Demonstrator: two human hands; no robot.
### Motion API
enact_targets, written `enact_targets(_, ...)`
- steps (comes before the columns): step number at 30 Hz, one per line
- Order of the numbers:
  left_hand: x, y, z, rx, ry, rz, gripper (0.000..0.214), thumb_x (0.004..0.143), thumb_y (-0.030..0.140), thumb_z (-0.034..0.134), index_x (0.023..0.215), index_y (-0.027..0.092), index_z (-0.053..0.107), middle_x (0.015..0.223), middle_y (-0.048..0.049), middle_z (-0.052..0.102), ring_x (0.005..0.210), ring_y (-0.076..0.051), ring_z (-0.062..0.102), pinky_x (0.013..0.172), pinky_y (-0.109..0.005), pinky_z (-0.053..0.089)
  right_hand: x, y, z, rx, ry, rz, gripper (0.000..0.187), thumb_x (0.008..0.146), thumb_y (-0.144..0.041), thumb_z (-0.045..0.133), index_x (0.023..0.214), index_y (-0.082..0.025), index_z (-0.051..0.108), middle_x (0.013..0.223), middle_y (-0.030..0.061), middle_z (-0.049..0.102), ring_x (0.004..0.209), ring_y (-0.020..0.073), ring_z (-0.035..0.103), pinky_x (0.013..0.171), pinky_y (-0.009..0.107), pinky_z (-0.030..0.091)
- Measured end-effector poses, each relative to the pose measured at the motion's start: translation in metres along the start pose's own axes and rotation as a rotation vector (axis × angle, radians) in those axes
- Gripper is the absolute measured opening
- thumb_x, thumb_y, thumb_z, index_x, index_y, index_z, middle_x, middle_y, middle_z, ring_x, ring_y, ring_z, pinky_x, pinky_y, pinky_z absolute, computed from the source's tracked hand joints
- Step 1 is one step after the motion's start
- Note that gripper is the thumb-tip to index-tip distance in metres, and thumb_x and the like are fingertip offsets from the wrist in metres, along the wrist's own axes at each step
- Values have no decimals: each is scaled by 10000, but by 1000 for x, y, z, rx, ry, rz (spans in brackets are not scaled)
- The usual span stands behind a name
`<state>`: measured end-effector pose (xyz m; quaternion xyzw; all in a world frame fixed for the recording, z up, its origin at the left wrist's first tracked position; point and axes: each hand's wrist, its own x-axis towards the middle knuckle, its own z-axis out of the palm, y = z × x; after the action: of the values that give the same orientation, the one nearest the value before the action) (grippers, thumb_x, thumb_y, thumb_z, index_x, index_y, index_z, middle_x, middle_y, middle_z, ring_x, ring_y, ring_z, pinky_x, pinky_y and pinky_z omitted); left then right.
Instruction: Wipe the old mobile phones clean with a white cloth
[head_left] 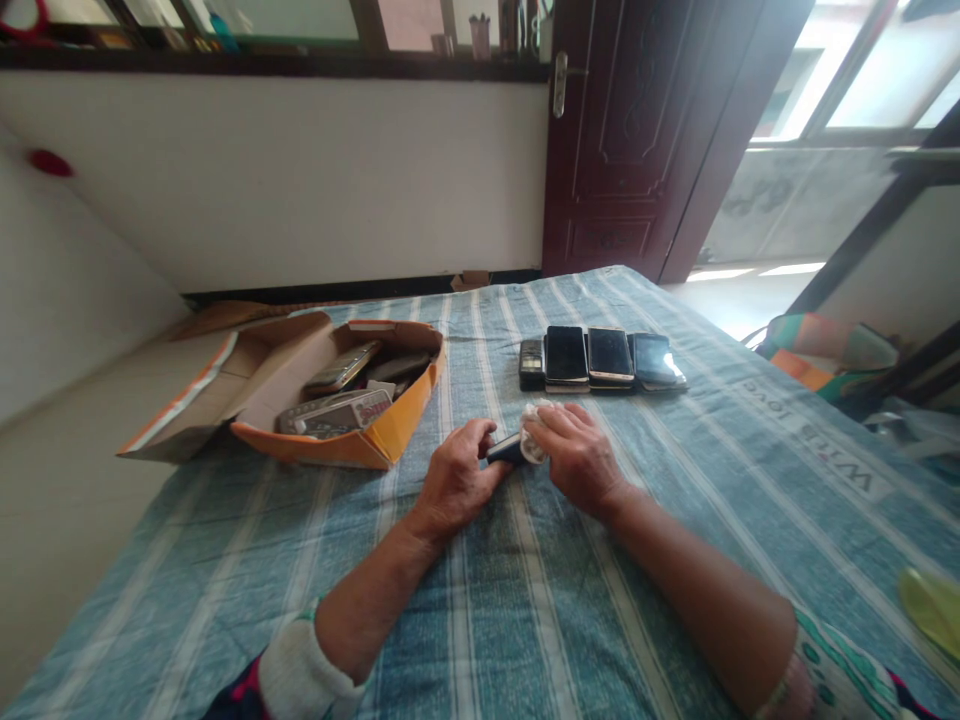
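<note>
My left hand [456, 479] grips a small dark phone [504, 449] that lies on the striped blue cloth [525, 600]. My right hand [574, 452] presses a white wipe [534, 430] onto the far end of that phone. Most of the phone is hidden under both hands. Just beyond my hands, a row of several phones [600, 358] lies side by side, screens up.
An open orange cardboard box [352, 440] with several more phones inside sits at the left on the cloth. A dark wooden door [637, 130] stands beyond the far edge. A yellow-green object [934, 605] lies at the right edge. A white wall runs along the left.
</note>
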<state>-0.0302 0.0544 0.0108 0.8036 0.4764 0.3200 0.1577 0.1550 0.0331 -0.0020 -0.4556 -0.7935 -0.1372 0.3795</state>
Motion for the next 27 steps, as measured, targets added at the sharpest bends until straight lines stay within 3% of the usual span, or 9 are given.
enact_targets(8,1,1,-1,32,5,18,331,676,184,693,985,191,576,825,-17,648,750,-179,644,679,-283,520,-9,27,7,151,48,433,368,798,-56,451,966,-247,717,941,30,713,849,185,641,763,281,502)
enact_targets(16,1,4,-2,115,7,75,265,704,179,672,959,186,598,827,-27,648,764,-185,626,696,-289,503,3,14,-5,653,27,672,213,833,-267,554,909,-237,751,835,4,736,823,199,666,752,312,503)
enact_targets(22,3,7,-5,198,-10,183,111,783,255,636,873,190,634,802,-43,648,785,-203,596,705,-305,476,10,-5,-9,904,60,697,196,803,-310,617,916,-232,757,862,8,743,847,204,667,777,324,513)
enact_targets(27,2,12,-9,195,-35,231,111,819,296,619,807,187,634,749,-39,616,753,-197,569,667,-292,442,7,-15,-4,973,77,566,235,815,-191,570,972,-240,738,934,15,732,879,188,665,800,312,518)
